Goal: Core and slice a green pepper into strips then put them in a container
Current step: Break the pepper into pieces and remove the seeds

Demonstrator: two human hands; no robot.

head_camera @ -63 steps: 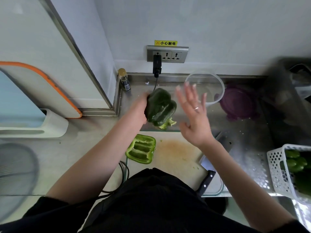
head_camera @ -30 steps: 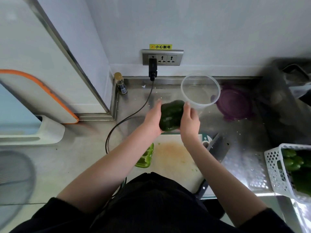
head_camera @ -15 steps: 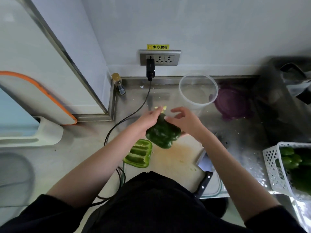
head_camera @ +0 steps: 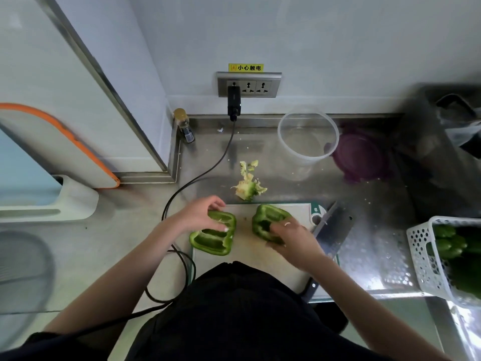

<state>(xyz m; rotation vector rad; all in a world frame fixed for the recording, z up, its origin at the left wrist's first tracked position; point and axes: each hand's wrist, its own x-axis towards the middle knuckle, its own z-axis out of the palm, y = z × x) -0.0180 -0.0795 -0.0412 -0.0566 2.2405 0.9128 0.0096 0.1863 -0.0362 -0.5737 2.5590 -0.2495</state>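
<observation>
Nearest the person, the cutting board (head_camera: 250, 259) lies on the steel worktop (head_camera: 372, 204) with 2 pepper halves on it, a bare strip of board between them. The left half (head_camera: 212, 239) lies cut side up, its ribs showing; the left hand (head_camera: 200, 216) rests over its far end, fingers (head_camera: 221, 227) curled down so the tips touch the inner wall and rim. The right half (head_camera: 268, 220) stands tilted, its hollow turned toward the person; the right hand (head_camera: 291, 237) grips its near side, with the fingers bent around the edge and partly inside the hollow, a ring on 1 finger.

Just right of the board lies a cleaver (head_camera: 334, 230), its blade on the worktop and its handle at the board's near right corner. Beyond the board's far edge sits the pulled-out core (head_camera: 248, 188) with pale scraps. Farther back stands a clear container (head_camera: 308, 142), upright, a purple lid (head_camera: 361, 155) beside it. At the right edge, a white basket (head_camera: 426, 259) holds more peppers.
</observation>
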